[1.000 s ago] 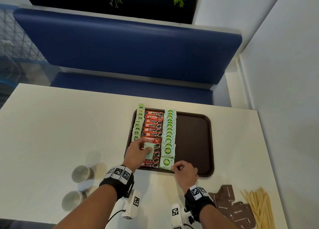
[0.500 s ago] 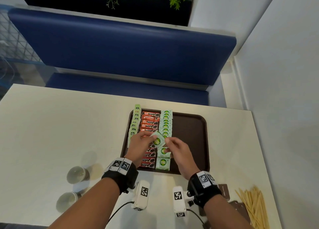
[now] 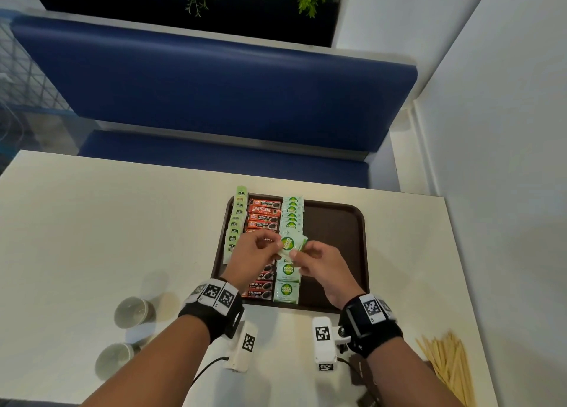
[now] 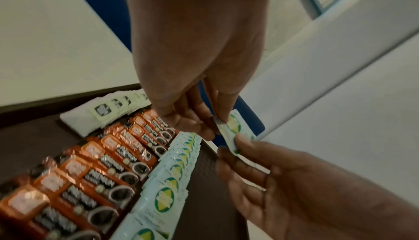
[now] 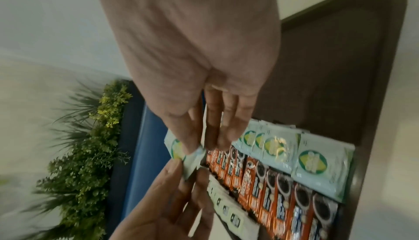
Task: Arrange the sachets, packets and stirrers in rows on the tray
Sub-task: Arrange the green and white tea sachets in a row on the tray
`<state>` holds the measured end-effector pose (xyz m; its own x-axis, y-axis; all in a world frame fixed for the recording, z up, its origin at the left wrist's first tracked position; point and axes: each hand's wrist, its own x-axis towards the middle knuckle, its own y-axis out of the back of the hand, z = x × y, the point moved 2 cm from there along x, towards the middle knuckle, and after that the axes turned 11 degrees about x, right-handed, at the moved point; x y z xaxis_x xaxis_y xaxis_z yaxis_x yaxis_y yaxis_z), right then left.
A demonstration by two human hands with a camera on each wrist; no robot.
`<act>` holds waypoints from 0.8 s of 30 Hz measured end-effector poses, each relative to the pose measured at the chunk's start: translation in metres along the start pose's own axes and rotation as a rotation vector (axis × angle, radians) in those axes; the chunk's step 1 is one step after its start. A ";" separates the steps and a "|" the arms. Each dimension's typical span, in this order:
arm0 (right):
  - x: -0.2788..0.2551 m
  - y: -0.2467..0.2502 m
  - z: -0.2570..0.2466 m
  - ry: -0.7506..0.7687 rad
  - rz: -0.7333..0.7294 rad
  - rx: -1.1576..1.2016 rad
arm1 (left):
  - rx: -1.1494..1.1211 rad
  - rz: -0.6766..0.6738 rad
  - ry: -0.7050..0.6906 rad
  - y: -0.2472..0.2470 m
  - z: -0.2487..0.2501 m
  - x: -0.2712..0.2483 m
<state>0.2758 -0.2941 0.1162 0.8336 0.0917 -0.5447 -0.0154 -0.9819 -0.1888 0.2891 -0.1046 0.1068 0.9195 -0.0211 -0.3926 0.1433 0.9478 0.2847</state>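
A brown tray [image 3: 334, 247] holds three rows: pale green sachets [image 3: 234, 228] on the left, red coffee packets [image 3: 264, 215] in the middle, and light green Coco sachets [image 3: 292, 213] beside them. Above that third row both hands pinch one Coco sachet [image 3: 290, 244] between them. My left hand [image 3: 276, 248] holds its left edge and my right hand [image 3: 296, 253] its right edge. The left wrist view shows the held sachet [image 4: 233, 129] between the fingertips of both hands. The right half of the tray is bare.
Wooden stirrers [image 3: 445, 366] lie in a loose pile on the table at the near right. Brown packets [image 3: 362, 376] lie beside them, partly hidden by my right arm. Two paper cups [image 3: 135, 311] stand at the near left. A blue bench runs behind the table.
My left hand lifted a Coco sachet off the tray. My right hand left the tray's front edge, came up and took hold of the sachet's other side.
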 end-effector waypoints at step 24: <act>0.043 0.025 0.086 0.033 0.310 -0.532 | 0.373 0.134 0.246 -0.041 -0.077 0.019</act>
<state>0.2636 -0.3008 0.0184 0.8513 -0.2082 -0.4815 0.0105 -0.9109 0.4125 0.2725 -0.1197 0.0202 0.8310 0.2131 -0.5139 0.1921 0.7570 0.6245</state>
